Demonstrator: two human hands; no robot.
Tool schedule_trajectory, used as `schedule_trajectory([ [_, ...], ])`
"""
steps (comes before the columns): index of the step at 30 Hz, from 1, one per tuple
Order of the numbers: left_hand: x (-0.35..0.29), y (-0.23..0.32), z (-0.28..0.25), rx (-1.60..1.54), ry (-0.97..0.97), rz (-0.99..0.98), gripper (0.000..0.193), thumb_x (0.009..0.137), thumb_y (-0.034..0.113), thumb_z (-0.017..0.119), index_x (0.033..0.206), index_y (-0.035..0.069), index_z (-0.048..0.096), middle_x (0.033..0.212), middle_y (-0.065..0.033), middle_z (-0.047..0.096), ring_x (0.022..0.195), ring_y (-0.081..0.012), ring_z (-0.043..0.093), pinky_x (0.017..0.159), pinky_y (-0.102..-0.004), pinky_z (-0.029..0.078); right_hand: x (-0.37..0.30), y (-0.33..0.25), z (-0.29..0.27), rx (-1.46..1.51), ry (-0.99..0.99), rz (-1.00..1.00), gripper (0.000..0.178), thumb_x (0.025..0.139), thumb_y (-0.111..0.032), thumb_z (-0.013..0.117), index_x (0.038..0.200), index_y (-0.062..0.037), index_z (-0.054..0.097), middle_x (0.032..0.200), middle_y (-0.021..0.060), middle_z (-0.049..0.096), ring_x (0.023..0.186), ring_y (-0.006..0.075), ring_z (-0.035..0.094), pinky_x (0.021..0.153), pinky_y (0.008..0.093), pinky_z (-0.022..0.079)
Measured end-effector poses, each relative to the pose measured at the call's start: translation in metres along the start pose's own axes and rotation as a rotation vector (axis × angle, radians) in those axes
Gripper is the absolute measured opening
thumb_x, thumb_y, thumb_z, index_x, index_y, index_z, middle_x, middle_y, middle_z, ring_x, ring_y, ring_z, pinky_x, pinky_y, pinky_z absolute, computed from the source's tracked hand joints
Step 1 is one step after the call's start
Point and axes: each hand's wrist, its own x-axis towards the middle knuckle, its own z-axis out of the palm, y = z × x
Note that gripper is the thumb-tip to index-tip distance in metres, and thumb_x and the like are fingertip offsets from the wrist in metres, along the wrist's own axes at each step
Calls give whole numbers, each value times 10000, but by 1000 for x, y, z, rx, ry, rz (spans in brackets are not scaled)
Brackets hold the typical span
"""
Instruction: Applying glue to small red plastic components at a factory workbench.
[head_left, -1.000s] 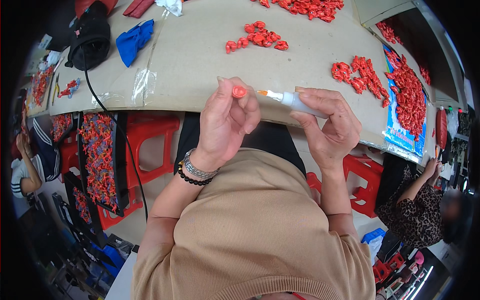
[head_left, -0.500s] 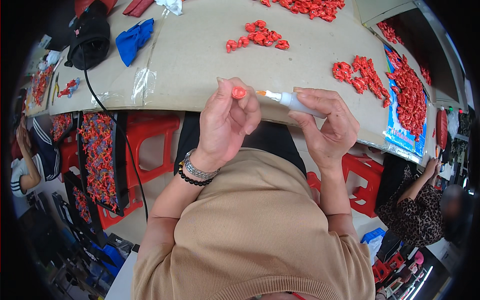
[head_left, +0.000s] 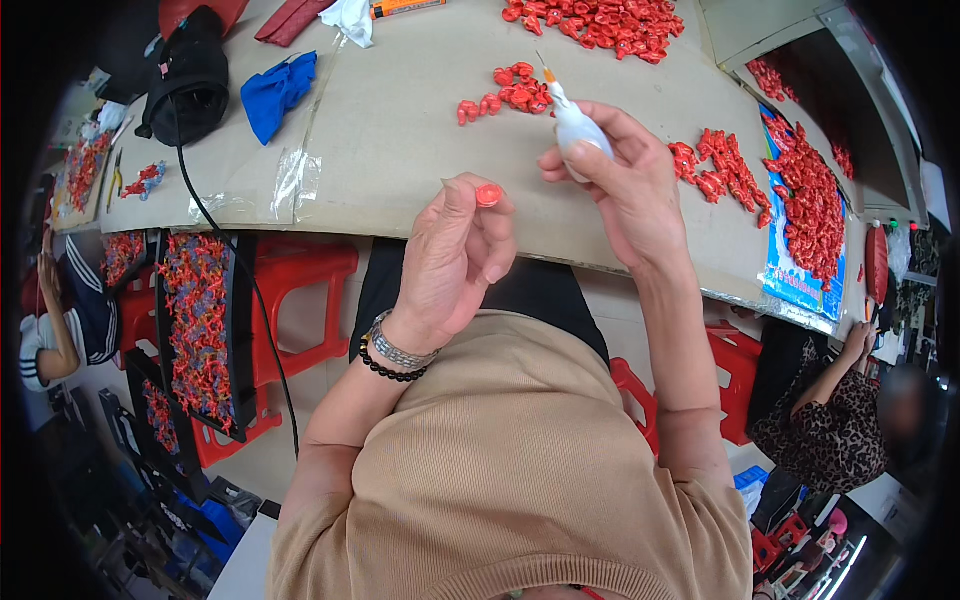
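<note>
Between the thumb and fingers of my left hand (head_left: 452,250) is a small round red plastic part (head_left: 488,195), its hollow-looking side turned up. My right hand (head_left: 630,170) is wrapped round a white squeeze bottle (head_left: 580,140) with an orange collar and a thin needle tip. The bottle's needle points up and away, over the table and apart from the red part. Just beyond the bottle lies a small cluster of red plastic pieces (head_left: 525,92).
Red pieces are heaped on the table's far side (head_left: 610,25) and on a blue sheet (head_left: 805,215) at right. A blue cloth (head_left: 275,95) and black lamp-like object (head_left: 188,90) with a cable are at left. Trays of red parts (head_left: 200,330) stand below. Other people sit both sides.
My right hand has moved the bottle up and away from the red part, tilting its needle from leftward to upward. My left hand still holds the part, slightly lower in view.
</note>
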Motion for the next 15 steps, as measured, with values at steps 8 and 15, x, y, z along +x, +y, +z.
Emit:
schedule_trajectory([
  [8,-3,2,-7,-59,-9,-11,352,929,397,568,1014,56,594,778,-18,626,518,-104,495,453,-213,358,60,16,26,-686,14,-292,281,766,-66,697,1018,-2,590,840,75,636,704,178,612,676,312,499],
  [15,-5,4,-12,-119,-14,5,340,921,326,601,1105,41,584,852,-19,638,541,-89,489,464,-204,357,64,20,58,-1339,-23,-482,176,715,-112,739,860,-39,671,831,128,615,726,330,611,666,432,478],
])
